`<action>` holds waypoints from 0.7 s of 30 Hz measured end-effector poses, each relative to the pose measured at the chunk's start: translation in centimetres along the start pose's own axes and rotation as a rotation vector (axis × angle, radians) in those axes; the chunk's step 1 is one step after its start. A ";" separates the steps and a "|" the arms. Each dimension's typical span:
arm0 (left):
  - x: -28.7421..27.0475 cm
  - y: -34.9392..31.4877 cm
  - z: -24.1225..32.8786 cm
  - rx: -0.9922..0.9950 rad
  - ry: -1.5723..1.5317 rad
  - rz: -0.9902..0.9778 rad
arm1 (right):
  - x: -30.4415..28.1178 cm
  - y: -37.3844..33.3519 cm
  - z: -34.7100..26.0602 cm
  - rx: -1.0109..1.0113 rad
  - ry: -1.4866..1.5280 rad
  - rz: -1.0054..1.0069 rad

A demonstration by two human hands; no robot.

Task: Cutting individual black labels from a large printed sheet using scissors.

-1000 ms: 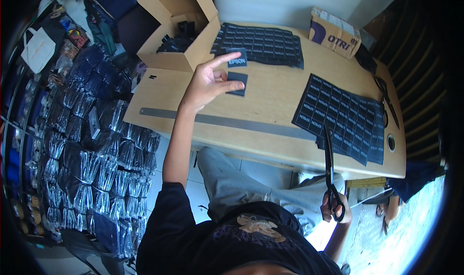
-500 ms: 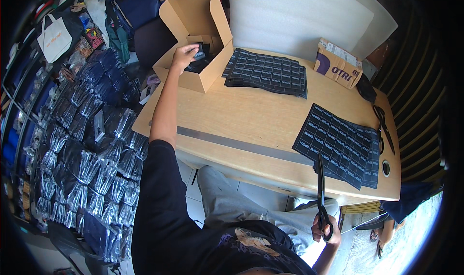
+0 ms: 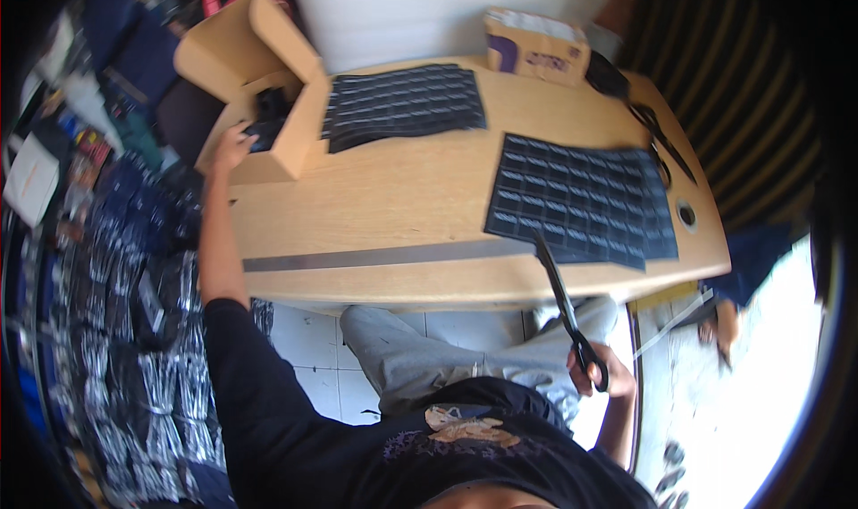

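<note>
My left hand (image 3: 232,146) is at the near left rim of an open cardboard box (image 3: 308,116) with its lid raised. Dark pieces (image 3: 272,105) lie inside, some right by my fingertips. Blur keeps me from telling whether the fingers hold one. Low on the right, my right hand (image 3: 611,371) grips the handles of long black scissors (image 3: 558,281). Their blades point up and away, the tips over the near edge of some black sheets (image 3: 572,196) printed with a grid of pale lettering. These sheets overlap at the right of the wooden table (image 3: 384,201).
Another stack of black printed sheets (image 3: 407,102) lies beside the box. At the back stand a closed carton (image 3: 536,49) and a dark pouch (image 3: 608,75). A second pair of scissors (image 3: 666,143) rests at the right edge. Plastic-wrapped bundles (image 3: 161,393) fill the left floor.
The whole view has shifted, with the table now further left and up. My left hand has gone from above the box's inside, holding a small dark piece, to its near left rim. The scissors stay in my right hand.
</note>
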State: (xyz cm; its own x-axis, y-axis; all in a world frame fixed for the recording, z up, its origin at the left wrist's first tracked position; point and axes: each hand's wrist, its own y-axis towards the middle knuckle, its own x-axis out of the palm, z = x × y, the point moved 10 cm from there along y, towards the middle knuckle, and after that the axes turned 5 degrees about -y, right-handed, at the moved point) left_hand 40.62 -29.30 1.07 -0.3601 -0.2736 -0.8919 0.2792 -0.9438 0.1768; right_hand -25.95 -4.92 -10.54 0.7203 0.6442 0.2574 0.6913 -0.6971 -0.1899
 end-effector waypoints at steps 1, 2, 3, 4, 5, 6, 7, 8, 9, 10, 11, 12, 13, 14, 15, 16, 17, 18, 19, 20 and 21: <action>-2.4 -0.7 -1.3 0.023 0.035 0.064 | 0.5 0.4 -0.2 0.017 0.002 -0.043; -1.3 -0.7 2.1 0.128 0.105 0.121 | -0.2 0.4 1.1 0.070 0.038 -0.037; -4.3 -2.3 1.8 0.406 0.202 0.280 | 0.4 0.9 0.4 0.078 -0.027 -0.082; -4.1 -1.6 1.0 0.317 0.232 0.244 | 0.7 1.1 0.2 0.073 0.006 -0.090; -0.6 -0.4 4.0 0.228 0.179 0.116 | 0.3 0.6 0.3 0.084 0.015 -0.034; -3.5 -0.5 -2.2 0.071 0.139 0.127 | 1.1 1.1 -0.2 0.067 0.010 -0.097; -4.2 -0.5 -5.3 -0.059 0.060 0.070 | 1.0 1.3 -0.2 0.058 0.019 -0.096; -2.6 -0.1 -3.7 -0.033 0.053 0.047 | 0.9 1.0 0.2 0.062 0.019 -0.085; -2.2 -0.1 -0.8 0.004 0.179 0.143 | 0.8 0.6 0.5 0.066 0.018 -0.071; -3.1 -0.8 1.1 0.021 0.315 0.260 | 0.8 0.6 0.6 0.062 0.023 -0.063; -3.5 -1.0 2.2 0.046 0.254 0.322 | 0.8 0.6 0.4 0.027 0.035 -0.061; -3.3 -1.8 4.0 0.050 0.257 0.319 | 0.9 0.8 0.3 -0.007 0.048 -0.059; -3.8 -3.6 8.7 0.222 0.064 0.446 | 1.0 0.8 0.6 -0.004 0.053 -0.044; -4.4 -6.2 13.3 0.390 -0.131 0.571 | 1.0 1.2 0.5 -0.053 0.085 -0.017; -3.5 -8.5 17.5 0.444 -0.243 0.552 | 1.1 1.5 0.6 -0.105 0.117 0.009; -1.9 -11.3 21.6 0.493 -0.365 0.525 | 1.2 1.7 0.8 -0.128 0.166 0.055; -0.1 -14.2 25.3 0.505 -0.369 0.487 | 1.5 2.1 0.8 -0.163 0.215 0.075; 2.4 -17.1 29.7 0.529 -0.380 0.354 | 1.7 2.4 0.8 -0.194 0.264 0.095; 5.1 -19.7 33.3 0.665 -0.353 0.225 | 2.3 2.6 1.4 -0.119 0.291 0.097; 8.5 -21.7 36.1 0.722 -0.385 0.056 | 2.8 2.8 1.7 -0.116 0.292 0.114; 11.1 -23.5 38.1 0.768 -0.413 -0.068 | 3.2 3.2 1.1 -0.212 0.379 0.118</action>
State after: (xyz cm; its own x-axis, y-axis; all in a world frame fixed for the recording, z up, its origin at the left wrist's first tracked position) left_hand -3.89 -17.21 2.92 -0.6895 -0.1173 -0.7148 -0.3779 -0.7836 0.4931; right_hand -21.33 -4.74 -11.42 0.6944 0.4231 0.5820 0.5500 -0.8336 -0.0502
